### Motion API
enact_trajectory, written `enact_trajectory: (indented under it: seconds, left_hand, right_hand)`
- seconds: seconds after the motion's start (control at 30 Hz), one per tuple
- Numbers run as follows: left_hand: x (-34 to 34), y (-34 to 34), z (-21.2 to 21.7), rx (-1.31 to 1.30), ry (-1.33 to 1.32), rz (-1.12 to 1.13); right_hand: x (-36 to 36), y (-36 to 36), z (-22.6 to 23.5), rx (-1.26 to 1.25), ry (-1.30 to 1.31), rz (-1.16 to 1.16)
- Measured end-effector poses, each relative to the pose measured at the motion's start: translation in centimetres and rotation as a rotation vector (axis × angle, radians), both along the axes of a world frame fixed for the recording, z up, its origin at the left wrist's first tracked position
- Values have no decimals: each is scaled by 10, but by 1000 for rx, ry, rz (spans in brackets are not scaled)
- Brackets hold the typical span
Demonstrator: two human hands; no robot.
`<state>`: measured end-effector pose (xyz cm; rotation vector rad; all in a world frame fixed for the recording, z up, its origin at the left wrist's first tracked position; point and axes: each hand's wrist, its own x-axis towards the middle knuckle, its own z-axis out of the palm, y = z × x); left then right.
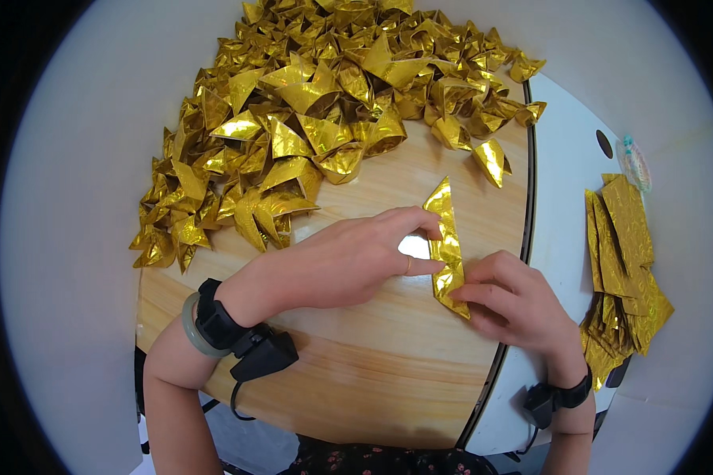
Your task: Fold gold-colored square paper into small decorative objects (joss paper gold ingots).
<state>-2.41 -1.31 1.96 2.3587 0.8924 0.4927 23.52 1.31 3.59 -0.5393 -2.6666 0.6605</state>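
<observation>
A long, narrow folded strip of shiny gold paper (447,237) lies on the wooden tabletop (372,356), pointed at its far end. My left hand (348,261) rests flat over the wood, fingertips pressing the strip's left edge near its middle. My right hand (515,305) pinches the strip's near end between thumb and fingers. A black wrist device and a pale green bangle sit on my left wrist (214,324); a black band is on my right wrist (566,392).
A large heap of folded gold paper pieces (309,119) covers the far part of the wooden top. A stack of flat gold sheets (622,269) lies to the right on the white surface (562,182).
</observation>
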Motion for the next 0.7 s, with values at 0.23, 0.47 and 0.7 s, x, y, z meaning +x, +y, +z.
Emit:
enact_trajectory:
  seconds: [0.23,0.47,0.7]
  left_hand:
    - [2,0,3,33,34,0]
    - [5,-9,10,174,179,71]
    - [-6,-15,-1,221,125,25]
  right_hand:
    - [-4,6,-2,228,53,32]
    - [-8,7,-10,30,57,-70]
    - [-16,2,-9,-148,21,-281]
